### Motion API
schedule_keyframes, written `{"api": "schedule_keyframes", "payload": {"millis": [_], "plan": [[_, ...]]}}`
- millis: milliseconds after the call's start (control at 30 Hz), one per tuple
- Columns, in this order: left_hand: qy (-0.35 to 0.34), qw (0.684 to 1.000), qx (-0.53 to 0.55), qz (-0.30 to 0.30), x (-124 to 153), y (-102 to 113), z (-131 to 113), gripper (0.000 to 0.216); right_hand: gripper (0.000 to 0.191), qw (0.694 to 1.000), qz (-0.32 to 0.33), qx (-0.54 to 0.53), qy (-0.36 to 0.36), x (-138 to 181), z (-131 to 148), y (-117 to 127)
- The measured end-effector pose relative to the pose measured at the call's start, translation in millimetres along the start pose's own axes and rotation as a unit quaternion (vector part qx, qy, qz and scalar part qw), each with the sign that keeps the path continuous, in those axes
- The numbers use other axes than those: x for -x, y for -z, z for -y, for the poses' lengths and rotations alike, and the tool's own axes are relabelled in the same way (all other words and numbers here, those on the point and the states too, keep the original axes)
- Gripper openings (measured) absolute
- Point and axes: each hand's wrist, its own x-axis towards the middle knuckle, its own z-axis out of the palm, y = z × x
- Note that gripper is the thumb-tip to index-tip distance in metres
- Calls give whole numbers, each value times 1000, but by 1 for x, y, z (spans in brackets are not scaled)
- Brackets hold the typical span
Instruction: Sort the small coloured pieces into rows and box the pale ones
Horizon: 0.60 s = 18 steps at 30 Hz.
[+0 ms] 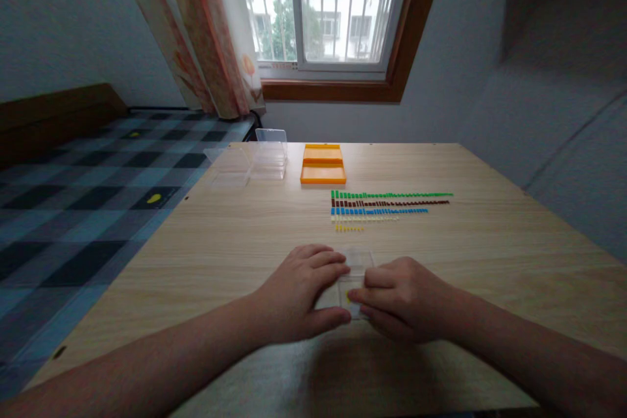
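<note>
Tabletop [220, 241]: clear box [356, 266], seemingly between fingers [327, 262]

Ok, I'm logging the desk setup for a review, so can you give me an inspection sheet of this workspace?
Surface: pale wood-grain table.
Job's things: small clear box between both hands; rows of coloured pieces beyond it, green, brown, blue, pale and yellow.
Clutter: orange tray and open clear boxes towards the far edge.
Grippers: left hand and right hand both grip the small clear box.
Cables: nothing seen.
Surroundings: checked bed to the left, curtain, barred window ahead.
</note>
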Motion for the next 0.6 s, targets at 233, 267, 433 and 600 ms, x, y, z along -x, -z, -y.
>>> {"api": "schedule_keyframes", "payload": {"millis": [233,267,433,600], "plan": [[-2,1000,7,-2,0,-1,0,59,27,998,38,16,-38,-6,5,0],[-3,1000,8,-4,0,-1,0,57,27,998,36,18,-40,-7,6,0],[1,1000,8,-9,0,-3,0,57,25,999,28,8,-35,-7,5,1],[-1,1000,8,-9,1,-4,1,60,25,999,36,1,-40,-7,4,1]]}}
